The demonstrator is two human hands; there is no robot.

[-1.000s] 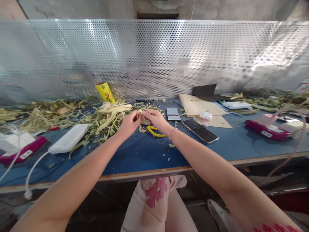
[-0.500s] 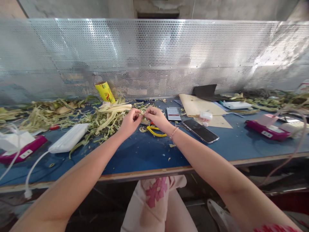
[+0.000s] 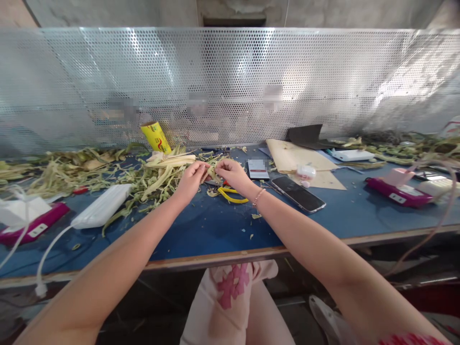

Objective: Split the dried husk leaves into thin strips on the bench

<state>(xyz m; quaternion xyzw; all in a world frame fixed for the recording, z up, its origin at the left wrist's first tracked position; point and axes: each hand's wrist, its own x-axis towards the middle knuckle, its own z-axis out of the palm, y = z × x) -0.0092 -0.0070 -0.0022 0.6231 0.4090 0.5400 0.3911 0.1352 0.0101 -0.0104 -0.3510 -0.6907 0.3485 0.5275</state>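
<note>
Both hands meet over the blue table, fingertips pinched on a small pale-green plant piece [image 3: 212,174] between them. My left hand [image 3: 192,182] is closed, its thumb and forefinger at the piece's left side. From the right, my right hand [image 3: 233,173] pinches the same piece; a beaded bracelet circles that wrist. Just left of the hands lies a heap of pale-green leaves and stems [image 3: 158,179]. Under the right hand rests a tool with yellow handles [image 3: 233,197], its head partly hidden.
A white power strip [image 3: 102,206] lies left, a phone [image 3: 299,194] right. Behind stand a yellow tube [image 3: 156,137] and a perforated metal screen [image 3: 230,72]. Cardboard [image 3: 300,155], a small boxed device [image 3: 258,169] and magenta socket blocks [image 3: 395,194] occupy the right and left sides.
The left hand's fingers have shifted slightly, and more of the pale-green piece shows between the fingertips. The right hand stays nearly in place.
</note>
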